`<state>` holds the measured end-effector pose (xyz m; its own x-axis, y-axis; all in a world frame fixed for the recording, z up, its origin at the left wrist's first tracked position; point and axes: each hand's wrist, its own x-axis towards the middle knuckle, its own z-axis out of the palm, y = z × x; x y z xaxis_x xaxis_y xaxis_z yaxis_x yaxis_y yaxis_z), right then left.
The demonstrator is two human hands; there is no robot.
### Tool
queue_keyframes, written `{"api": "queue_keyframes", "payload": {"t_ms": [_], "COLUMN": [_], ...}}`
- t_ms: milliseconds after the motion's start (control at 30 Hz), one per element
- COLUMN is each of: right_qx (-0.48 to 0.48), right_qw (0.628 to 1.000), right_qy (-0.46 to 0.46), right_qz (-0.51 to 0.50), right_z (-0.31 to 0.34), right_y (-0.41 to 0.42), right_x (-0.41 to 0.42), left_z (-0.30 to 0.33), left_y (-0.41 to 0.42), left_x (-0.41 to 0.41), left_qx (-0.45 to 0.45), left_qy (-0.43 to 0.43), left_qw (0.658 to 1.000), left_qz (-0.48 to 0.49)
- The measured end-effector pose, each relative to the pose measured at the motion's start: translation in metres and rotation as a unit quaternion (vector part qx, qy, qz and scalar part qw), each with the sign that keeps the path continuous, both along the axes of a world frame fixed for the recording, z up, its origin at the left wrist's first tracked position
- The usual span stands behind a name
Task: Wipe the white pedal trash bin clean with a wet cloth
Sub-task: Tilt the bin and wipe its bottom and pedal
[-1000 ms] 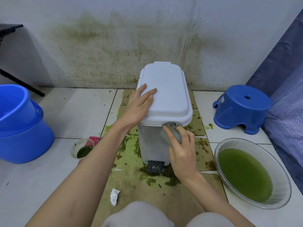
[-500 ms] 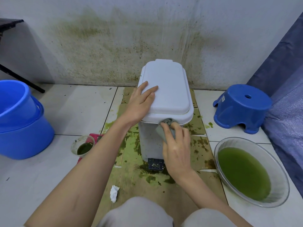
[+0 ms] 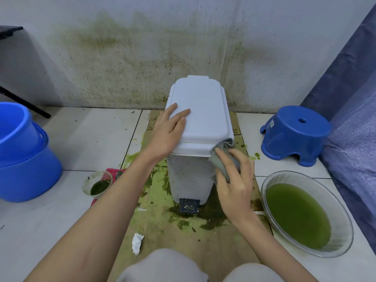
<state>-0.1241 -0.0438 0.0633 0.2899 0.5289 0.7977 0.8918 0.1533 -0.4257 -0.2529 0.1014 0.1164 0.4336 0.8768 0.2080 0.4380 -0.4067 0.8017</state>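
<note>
The white pedal trash bin [image 3: 189, 176] stands upright on a stained cardboard sheet [image 3: 162, 226], lid shut, its dark pedal [image 3: 189, 205] at the front bottom. Small dark specks dot its front wall. My left hand [image 3: 169, 131] lies flat on the lid's near left part, fingers together. My right hand [image 3: 234, 180] presses a grey wet cloth [image 3: 220, 157] against the bin's front right corner, just under the lid rim. The cloth wraps around that corner.
A glass bowl [image 3: 345, 218] of green liquid sits at the right. Behind it stands a blue stool [image 3: 295, 133]. Stacked blue buckets [image 3: 22, 159] are at the left. A small cup [image 3: 97, 184] of dark green liquid and a white crumpled tissue [image 3: 137, 243] lie on the floor.
My right hand has slid the cloth from the middle of the bin's front rim to its right corner. My left hand has stayed on the lid.
</note>
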Motion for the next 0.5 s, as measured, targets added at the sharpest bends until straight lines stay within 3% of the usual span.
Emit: {"api": "queue_keyframes", "payload": {"t_ms": [133,333,500], "right_qx": [0.048,0.040,0.010], "right_qw": [0.992,0.967,0.970], "right_qy": [-0.115,-0.243,-0.232], "right_qz": [0.016,-0.069,-0.078], "right_z": [-0.002,-0.075,-0.075], "right_y": [0.040,0.055,0.065], "right_x": [-0.005,0.005,0.019], "left_z": [-0.002,-0.022,-0.020], "left_y": [0.003,0.000,0.011], "left_x": [-0.005,-0.006,0.014], "left_qx": [0.007,0.036,0.058], "left_qy": [-0.022,-0.176,-0.243], "left_qw": [0.999,0.984,0.968], "left_qz": [-0.023,0.000,0.021]}}
